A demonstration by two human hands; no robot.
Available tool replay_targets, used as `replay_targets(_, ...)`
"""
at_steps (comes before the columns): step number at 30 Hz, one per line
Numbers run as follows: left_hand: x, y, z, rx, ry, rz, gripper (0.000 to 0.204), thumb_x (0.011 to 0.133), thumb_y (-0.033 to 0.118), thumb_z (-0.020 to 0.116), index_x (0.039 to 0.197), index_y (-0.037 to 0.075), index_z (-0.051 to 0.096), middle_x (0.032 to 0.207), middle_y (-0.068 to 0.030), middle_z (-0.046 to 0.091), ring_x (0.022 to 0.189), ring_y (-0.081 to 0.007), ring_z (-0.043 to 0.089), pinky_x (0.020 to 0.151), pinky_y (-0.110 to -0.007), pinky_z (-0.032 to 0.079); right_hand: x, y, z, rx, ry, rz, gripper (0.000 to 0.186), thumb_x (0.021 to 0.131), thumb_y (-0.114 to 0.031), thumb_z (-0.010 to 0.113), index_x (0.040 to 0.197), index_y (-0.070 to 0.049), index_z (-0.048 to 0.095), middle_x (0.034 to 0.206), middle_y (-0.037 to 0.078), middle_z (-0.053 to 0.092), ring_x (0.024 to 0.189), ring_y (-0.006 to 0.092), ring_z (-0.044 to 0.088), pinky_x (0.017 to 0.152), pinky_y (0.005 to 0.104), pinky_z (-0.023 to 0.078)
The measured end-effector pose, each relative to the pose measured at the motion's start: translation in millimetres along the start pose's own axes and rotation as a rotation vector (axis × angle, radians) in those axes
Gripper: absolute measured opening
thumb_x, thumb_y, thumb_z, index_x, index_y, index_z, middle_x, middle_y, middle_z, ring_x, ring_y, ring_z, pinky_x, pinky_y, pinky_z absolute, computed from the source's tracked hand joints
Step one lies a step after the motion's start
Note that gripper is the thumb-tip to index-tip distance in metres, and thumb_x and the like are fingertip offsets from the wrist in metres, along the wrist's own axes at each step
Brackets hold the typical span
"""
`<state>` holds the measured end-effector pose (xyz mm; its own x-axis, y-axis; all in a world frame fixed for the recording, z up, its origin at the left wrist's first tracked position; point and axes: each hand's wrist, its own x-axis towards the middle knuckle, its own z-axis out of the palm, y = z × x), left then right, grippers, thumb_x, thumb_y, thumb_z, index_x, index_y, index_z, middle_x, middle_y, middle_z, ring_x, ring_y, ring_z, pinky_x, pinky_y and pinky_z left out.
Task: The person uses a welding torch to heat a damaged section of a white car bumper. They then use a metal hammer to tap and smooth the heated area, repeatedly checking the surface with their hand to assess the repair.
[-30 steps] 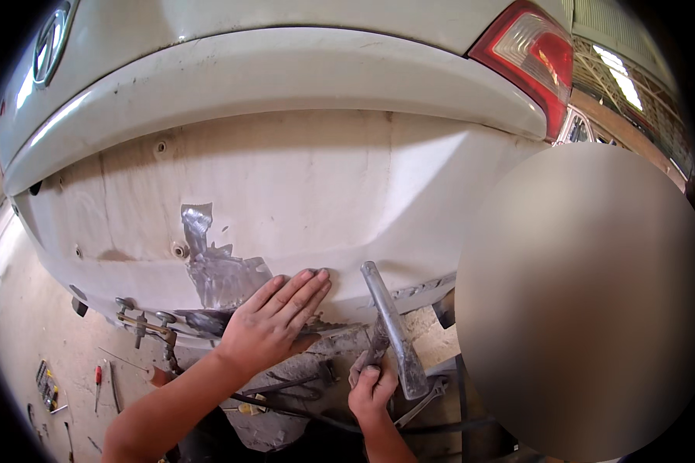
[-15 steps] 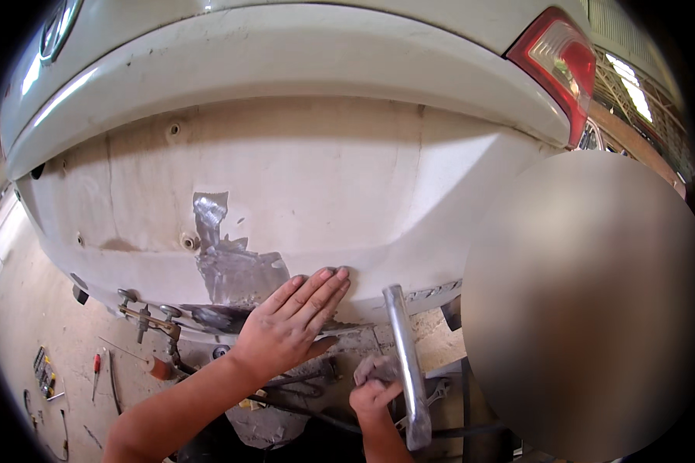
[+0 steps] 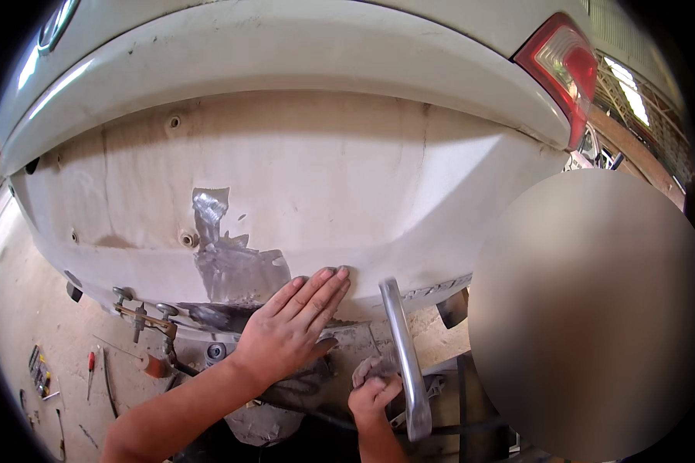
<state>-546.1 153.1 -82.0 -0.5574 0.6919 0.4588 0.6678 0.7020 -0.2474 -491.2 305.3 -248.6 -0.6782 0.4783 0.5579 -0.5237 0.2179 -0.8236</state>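
Bracing a Sanded Bumper Beside a Bare-Metal Patch

Filling most of the view, the rear bumper (image 3: 301,185) of a pale car curves across the frame, its skin dull and rubbed back, with small mounting holes showing along its face. It hangs above a dusty concrete floor (image 3: 23,309), so its lower lip is within easy reach from below. At the upper right sits a red tail light (image 3: 557,65), still fitted to the body. A large blurred round shape covers the right side, and what lies behind it cannot be told.

Low on the bumper, left of centre, a grey patch (image 3: 228,258) of bare or filled surface breaks the pale finish. Under it a clamp-like metal fitting (image 3: 143,316) hangs from the bottom edge, probably holding the damaged lip in line.

The left hand (image 3: 289,332) lies flat on the bumper just right of the grey patch, fingers (image 3: 316,289) together and stretched upward, palm pressed to the panel; this looks like steadying the skin or feeling its contour. The right hand (image 3: 372,395) is lower, closed around the bottom end of a long silvery metal bar (image 3: 401,355), with a bit of cloth (image 3: 371,369) bunched in the grip. The bar stands nearly upright, its curved top meeting the bumper's lower edge just beside the left fingertips, likely placed to lever or press there.

Small tools, among them a red-handled screwdriver (image 3: 90,370), lie scattered on the floor at far left, well apart from both hands.
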Motion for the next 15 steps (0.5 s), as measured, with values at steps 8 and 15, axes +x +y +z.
replay_targets(8,-8.7,2.6,-0.5,-0.019,-0.001,-0.031,0.087,0.071,0.044,0.068,0.140,0.002,0.036,0.148,-0.0078,0.032,0.137,-0.0199,0.030,0.110,-0.034,0.027,11.3,-16.7,4.3,0.066,-0.018,0.030,0.046,0.093,-0.046,0.045,0.076,-0.003,0.043,0.060,0.003,0.042,0.049,0.0112,0.041,0.044,0.0260,0.034)
replay_targets(15,-9.7,4.3,-4.0,-0.026,-0.015,-0.035,0.087,0.070,0.044,0.069,0.139,0.002,0.037,0.148,-0.0085,0.032,0.136,-0.0202,0.032,0.110,-0.034,0.029,21.1,-8.1,13.8,-0.124,0.027,-0.042,0.051,0.094,-0.049,0.040,0.068,-0.005,0.038,0.051,0.002,0.040,0.044,0.0101,0.038,0.041,0.0248,0.030)
